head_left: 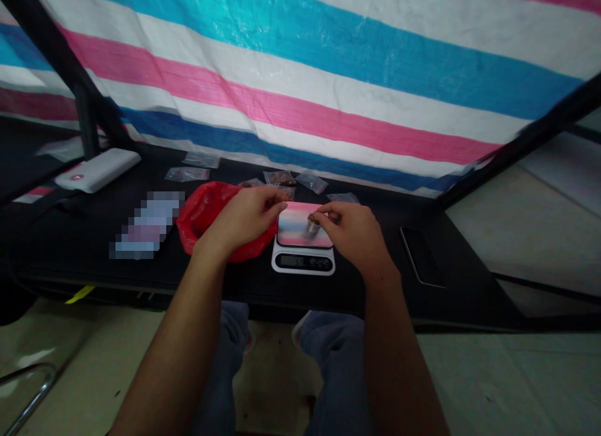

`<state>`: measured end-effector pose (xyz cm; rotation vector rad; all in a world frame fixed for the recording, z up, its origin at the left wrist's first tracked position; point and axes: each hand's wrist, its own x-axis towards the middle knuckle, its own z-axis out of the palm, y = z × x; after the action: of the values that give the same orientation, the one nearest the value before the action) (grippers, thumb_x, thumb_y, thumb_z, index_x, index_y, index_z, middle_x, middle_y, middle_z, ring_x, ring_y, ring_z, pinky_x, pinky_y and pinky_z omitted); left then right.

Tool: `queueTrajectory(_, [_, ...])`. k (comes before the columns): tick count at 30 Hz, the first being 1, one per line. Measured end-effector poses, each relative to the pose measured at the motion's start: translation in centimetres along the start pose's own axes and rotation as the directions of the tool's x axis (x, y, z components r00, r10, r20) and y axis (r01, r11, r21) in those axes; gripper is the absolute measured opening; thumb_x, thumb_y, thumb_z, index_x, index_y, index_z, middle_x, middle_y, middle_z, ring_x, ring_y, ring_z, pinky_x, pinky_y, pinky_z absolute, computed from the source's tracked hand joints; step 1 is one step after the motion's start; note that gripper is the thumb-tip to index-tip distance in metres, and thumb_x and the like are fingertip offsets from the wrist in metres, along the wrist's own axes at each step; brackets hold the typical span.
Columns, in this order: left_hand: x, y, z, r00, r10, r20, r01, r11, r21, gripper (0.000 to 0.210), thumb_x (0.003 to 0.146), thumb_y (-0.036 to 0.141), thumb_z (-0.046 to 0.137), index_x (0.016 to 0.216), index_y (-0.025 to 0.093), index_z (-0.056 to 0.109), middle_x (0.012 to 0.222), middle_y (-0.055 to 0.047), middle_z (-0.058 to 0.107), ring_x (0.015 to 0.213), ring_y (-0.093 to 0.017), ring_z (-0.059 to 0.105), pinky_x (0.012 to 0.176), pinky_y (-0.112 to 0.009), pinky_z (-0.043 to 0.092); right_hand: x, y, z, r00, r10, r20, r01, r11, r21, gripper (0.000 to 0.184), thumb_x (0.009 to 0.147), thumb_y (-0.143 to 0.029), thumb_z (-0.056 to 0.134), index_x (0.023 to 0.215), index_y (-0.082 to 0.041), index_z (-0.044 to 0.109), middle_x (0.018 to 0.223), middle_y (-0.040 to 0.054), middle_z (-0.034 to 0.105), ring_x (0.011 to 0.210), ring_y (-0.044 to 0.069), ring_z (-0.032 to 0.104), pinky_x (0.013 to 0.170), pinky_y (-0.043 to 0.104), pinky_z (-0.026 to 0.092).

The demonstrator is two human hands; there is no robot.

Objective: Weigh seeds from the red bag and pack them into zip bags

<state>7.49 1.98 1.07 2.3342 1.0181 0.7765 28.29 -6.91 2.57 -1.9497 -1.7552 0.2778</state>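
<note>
A white digital kitchen scale [304, 263] with a shiny platform lies in front of me, its small display lit. Over that platform is a small metal cup [313, 226] with brown bits at its top. My right hand [357, 233] pinches the cup at its rim with thumb and fingertips. Whether the cup rests on the platform or is slightly lifted, I cannot tell. My left hand [248, 216] hovers over the right side of an open red plastic bag [190, 218], thumb and fingers closed together by the scale's far left corner. What they hold, if anything, is hidden.
Behind the scale lie small clear bags, one with brown contents [280, 177]. A phone [421, 258] lies at right, and a white device [101, 169] at far left. A blurred-out item [149, 226] sits beside the red bag. A striped sheet [300, 104] hangs behind the black table.
</note>
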Motion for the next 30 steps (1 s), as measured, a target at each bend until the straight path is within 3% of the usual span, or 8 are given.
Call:
queueTrajectory(3, [-0.1,-0.2,-0.2,1.0,-0.008,-0.008,0.008,1.0,-0.004,0.03,0.097,0.034,0.055,0.107,0.019,0.079,0.111,-0.007,0.08,0.104,-0.025,0.072,0.093,-0.033,0.053,0.1,0.7,-0.3,0.998,-0.01,-0.06,0.015,0.997,0.073,0.021,0.094,-0.033,0.065,0.099,-0.024,0.083,0.093,0.0038,0.082,0.085,0.022,0.072,0.073,0.03,0.047])
queueTrajectory(6, [-0.2,-0.3,-0.6,1.0,-0.025,-0.01,0.024,1.0,-0.019,0.031,0.098,0.035,0.055,0.11,0.018,0.079,0.111,-0.007,0.081,0.105,-0.025,0.072,0.094,-0.033,0.053,0.7,2.8,-0.3,0.98,-0.004,-0.197,0.031,0.99,0.136,0.022,0.093,-0.032,0.063,0.099,-0.02,0.081,0.09,0.0062,0.08,0.081,0.023,0.072,0.073,0.032,0.051])
queueTrajectory(9, [-0.4,-0.4,-1.0,0.999,-0.054,-0.011,0.053,0.998,-0.023,0.032,0.098,0.036,0.055,0.111,0.018,0.078,0.113,-0.007,0.08,0.107,-0.025,0.072,0.096,-0.033,0.052,1.8,5.9,0.4,0.937,0.006,-0.348,0.038,0.992,0.117,0.03,0.091,-0.021,0.056,0.109,-0.015,0.08,0.103,0.0119,0.08,0.091,0.027,0.073,0.085,0.039,0.055])
queueTrajectory(12, [-0.4,-0.3,-1.2,0.996,-0.085,-0.025,0.085,0.996,-0.009,0.032,0.098,0.038,0.056,0.108,0.019,0.079,0.114,-0.006,0.081,0.108,-0.025,0.072,0.097,-0.033,0.052,3.0,8.6,1.4,0.91,0.013,-0.415,0.006,0.999,0.044,0.037,0.083,-0.013,0.055,0.112,-0.013,0.078,0.115,0.016,0.078,0.105,0.031,0.072,0.099,0.046,0.054])
queueTrajectory(16, [-0.5,-0.5,-1.5,0.989,-0.139,-0.05,0.138,0.99,-0.019,0.035,0.097,0.042,0.057,0.112,0.019,0.079,0.119,-0.007,0.08,0.112,-0.026,0.072,0.099,-0.032,0.053,4.6,9.7,2.1,0.926,0.058,-0.373,-0.046,0.998,0.043,0.03,0.086,-0.02,0.062,0.111,-0.015,0.079,0.115,0.0153,0.079,0.107,0.032,0.072,0.102,0.047,0.054])
queueTrajectory(23, [-0.9,-2.0,-3.1,0.968,-0.218,-0.125,0.224,0.974,0.037,0.04,0.095,0.048,0.057,0.116,0.023,0.08,0.117,-0.004,0.081,0.106,-0.026,0.074,0.105,-0.033,0.053,7.9,8.8,2.7,0.976,0.034,-0.214,-0.016,0.996,0.085,0.029,0.09,-0.021,0.066,0.116,-0.015,0.076,0.114,0.0125,0.08,0.106,0.027,0.075,0.097,0.04,0.057])
queueTrajectory(25, [-1.0,-2.3,-3.4,0.967,-0.215,-0.139,0.223,0.974,0.041,0.041,0.095,0.05,0.056,0.116,0.024,0.08,0.114,-0.003,0.082,0.103,-0.026,0.075,0.104,-0.033,0.054,9.4,8.7,3.4,0.982,0.016,-0.186,-0.003,0.997,0.071,0.037,0.09,-0.025,0.069,0.125,-0.012,0.073,0.123,0.0148,0.077,0.114,0.029,0.072,0.101,0.041,0.055])
queueTrajectory(30, [-1.2,-2.9,-3.9,0.956,-0.234,-0.177,0.244,0.969,0.037,0.041,0.095,0.051,0.055,0.111,0.022,0.08,0.11,-0.004,0.082,0.1,-0.027,0.075,0.098,-0.035,0.055,13.0,8.6,4.8,0.999,-0.007,-0.037,0.002,0.991,-0.132,0.079,0.084,-0.043,0.08,0.149,-0.005,0.055,0.148,0.0247,0.062,0.138,0.042,0.056,0.114,0.051,0.046])
